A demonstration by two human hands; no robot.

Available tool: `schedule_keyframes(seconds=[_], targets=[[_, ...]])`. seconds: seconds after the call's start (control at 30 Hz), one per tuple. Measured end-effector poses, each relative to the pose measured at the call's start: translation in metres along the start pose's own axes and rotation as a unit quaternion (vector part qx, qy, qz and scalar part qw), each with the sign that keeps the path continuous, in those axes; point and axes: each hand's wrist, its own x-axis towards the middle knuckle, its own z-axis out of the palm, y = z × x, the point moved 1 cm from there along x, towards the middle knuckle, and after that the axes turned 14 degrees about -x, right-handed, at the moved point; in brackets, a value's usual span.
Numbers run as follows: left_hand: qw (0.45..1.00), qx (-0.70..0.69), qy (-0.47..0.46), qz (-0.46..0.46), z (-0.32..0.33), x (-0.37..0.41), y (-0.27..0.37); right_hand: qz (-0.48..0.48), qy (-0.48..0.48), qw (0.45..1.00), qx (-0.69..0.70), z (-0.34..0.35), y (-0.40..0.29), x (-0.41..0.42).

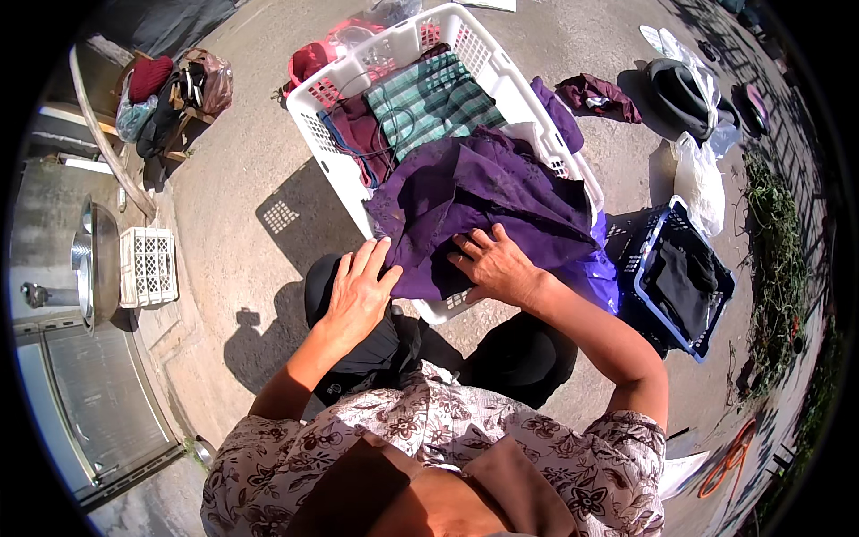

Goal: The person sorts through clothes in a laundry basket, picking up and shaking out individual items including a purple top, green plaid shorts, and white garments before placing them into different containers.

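A dark purple cloth (496, 181), partly folded and rumpled, lies over the near half of a white plastic basket (309, 127). My left hand (362, 275) rests at the cloth's near left edge, thumb and fingertips against it; whether it pinches the fabric I cannot tell. On the cloth's near middle lies my right hand (493, 265), palm down with its fingers spread and slightly bent. Behind the purple cloth, a green plaid cloth (433, 101) and a maroon cloth (362, 127) lie in the basket, with a thin dark cord looping over them.
At right stands a blue basket (641, 268) holding dark items, near a white plastic bag (698, 181) and a black bag (678, 94). A maroon cloth bundle (597, 97) lies on the concrete. A white crate (149, 266) and a stool with bags (194, 114) are at left.
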Motion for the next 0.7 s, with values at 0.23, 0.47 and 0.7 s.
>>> schedule_keyframes(seconds=[0.23,0.47,0.7], targets=[[0.956,-0.199,0.213,0.002,-0.048,0.077,-0.008,0.050,0.219,0.961,0.163,0.008,0.012,0.005],[0.916,-0.280,0.273,-0.090,-0.035,0.185,-0.080,0.397,0.363,0.415,0.734,-0.105,0.096,-0.067],[0.903,-0.281,0.078,-0.315,0.073,0.201,-0.105,0.531,0.523,0.337,0.575,-0.134,0.129,-0.154]])
